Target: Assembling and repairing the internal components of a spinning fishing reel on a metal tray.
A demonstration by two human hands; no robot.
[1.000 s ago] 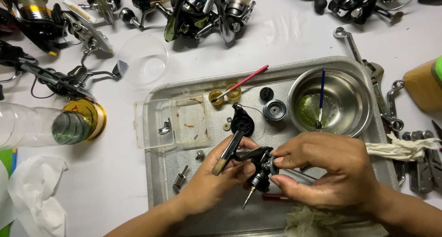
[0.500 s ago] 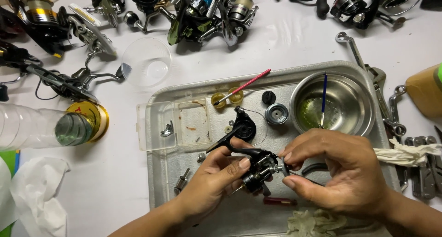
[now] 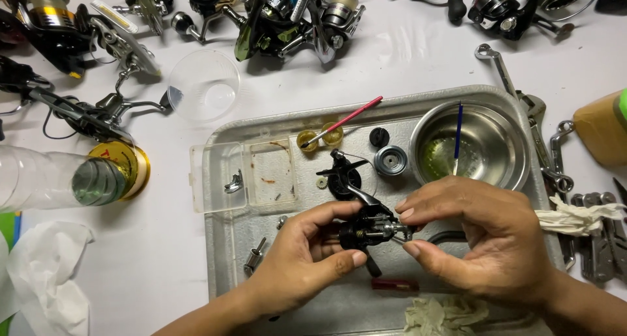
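Over a metal tray (image 3: 522, 114) of loose parts, the left hand (image 3: 297, 264) clamps a half-stripped fishing reel (image 3: 367, 230) while the right hand (image 3: 483, 244) pinches its metal shaft end.

Pretty much the whole view is a white counter (image 3: 418, 55), lit bright and even from above with only soft shadows. No walls, floor or windows visible, just that pale surface running off every edge. It's cluttered all round, with a little strip of green and blue (image 3: 9, 226) poking in at the left edge.
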